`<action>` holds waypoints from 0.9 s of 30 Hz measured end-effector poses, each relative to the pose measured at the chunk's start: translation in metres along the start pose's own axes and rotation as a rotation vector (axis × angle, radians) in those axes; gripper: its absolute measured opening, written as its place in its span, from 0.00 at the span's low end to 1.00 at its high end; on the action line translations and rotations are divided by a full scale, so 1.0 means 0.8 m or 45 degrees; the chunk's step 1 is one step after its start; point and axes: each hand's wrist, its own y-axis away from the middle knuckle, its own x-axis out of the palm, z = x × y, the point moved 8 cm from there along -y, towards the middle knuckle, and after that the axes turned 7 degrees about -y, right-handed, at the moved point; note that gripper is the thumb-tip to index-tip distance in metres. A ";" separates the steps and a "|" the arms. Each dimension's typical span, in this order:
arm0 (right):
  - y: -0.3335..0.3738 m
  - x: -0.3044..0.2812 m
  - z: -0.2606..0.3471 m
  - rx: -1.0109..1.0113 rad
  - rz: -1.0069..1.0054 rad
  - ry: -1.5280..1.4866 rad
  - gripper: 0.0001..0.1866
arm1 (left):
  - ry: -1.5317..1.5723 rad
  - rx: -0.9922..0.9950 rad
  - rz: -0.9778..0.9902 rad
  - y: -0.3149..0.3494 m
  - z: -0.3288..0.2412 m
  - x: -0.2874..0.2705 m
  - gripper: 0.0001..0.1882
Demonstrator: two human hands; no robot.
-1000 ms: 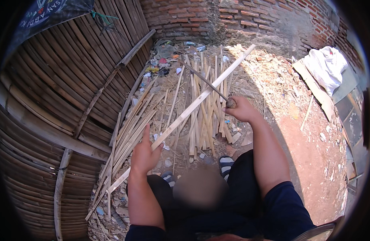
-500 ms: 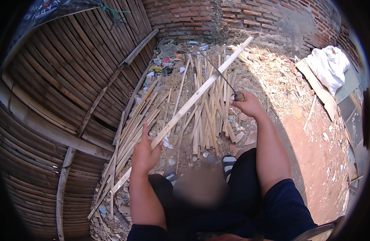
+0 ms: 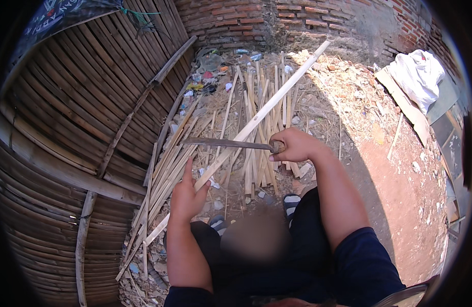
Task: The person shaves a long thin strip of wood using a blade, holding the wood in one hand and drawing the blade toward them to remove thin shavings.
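1 wooden strip in left hand, machete across (in right hand)

The one view looks from the left side of the person's head, facing steeply down and forward over the dark-clothed knees, near enough that the forearms rise large from the lower edge and the left hand and right hand come close to mid-frame. It takes in the ground from the near edge by the knees out to the far edge at the brick wall, with the slatted wall along the left edge; the fisheye lens bends straight lines toward a dark, rounded rim.
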 end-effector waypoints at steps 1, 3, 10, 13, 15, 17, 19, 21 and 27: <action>0.003 -0.018 -0.028 0.111 -0.127 -0.066 0.30 | 0.007 -0.005 0.000 -0.001 -0.011 -0.006 0.49; 0.020 -0.053 -0.086 0.307 -0.404 -0.163 0.31 | -0.022 -0.011 0.003 -0.004 -0.023 -0.017 0.49; 0.044 -0.073 -0.119 0.435 -0.617 -0.287 0.31 | -0.050 0.037 -0.013 -0.007 -0.022 -0.006 0.49; 0.029 -0.045 -0.059 0.259 -0.338 -0.081 0.28 | -0.010 0.031 -0.010 -0.007 -0.025 -0.002 0.49; 0.020 -0.019 -0.024 0.116 -0.125 0.047 0.26 | 0.005 -0.001 0.017 -0.009 -0.024 0.003 0.48; 0.009 0.000 0.001 0.009 -0.071 0.071 0.23 | 0.000 -0.086 0.061 -0.006 -0.017 0.001 0.48; 0.004 0.005 0.002 -0.056 -0.073 0.041 0.22 | -0.022 -0.117 0.063 -0.003 -0.023 -0.011 0.48; -0.002 -0.006 -0.021 -0.086 -0.128 -0.042 0.21 | -0.001 -0.108 0.028 0.000 -0.021 -0.019 0.48; 0.024 -0.062 -0.132 0.414 -0.577 -0.309 0.26 | -0.066 -0.062 -0.002 -0.006 -0.024 -0.022 0.48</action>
